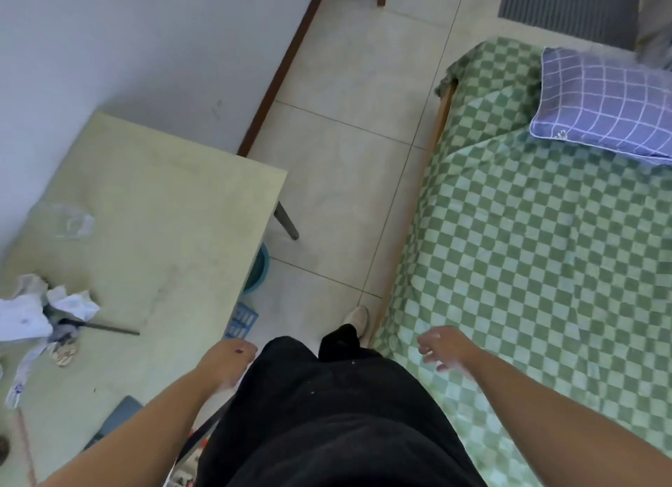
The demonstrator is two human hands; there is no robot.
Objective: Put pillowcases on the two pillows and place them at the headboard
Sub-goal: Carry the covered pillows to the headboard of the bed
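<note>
1 purple pillow with a white grid pattern [603, 105] is laid on the green checkered bed [527, 250], near its far end. Nothing is held: the right hand [442, 346] is spread loosely over the bed edge, and the left hand [227, 361] is hung relaxed beside the pale yellow table [152, 203].

A plain bedroom in a home is showing from above. A single bed [538, 268] with a green checked sheet is filling the right side, with a purple grid-patterned pillow [603, 105] lying on it. A pale yellow table [152, 203] is standing against a white wall [127, 39], carrying crumpled tissues [32, 312]. Beige floor tiles [349, 152] are running between them, edged by a brown skirting board [283, 68].
</note>
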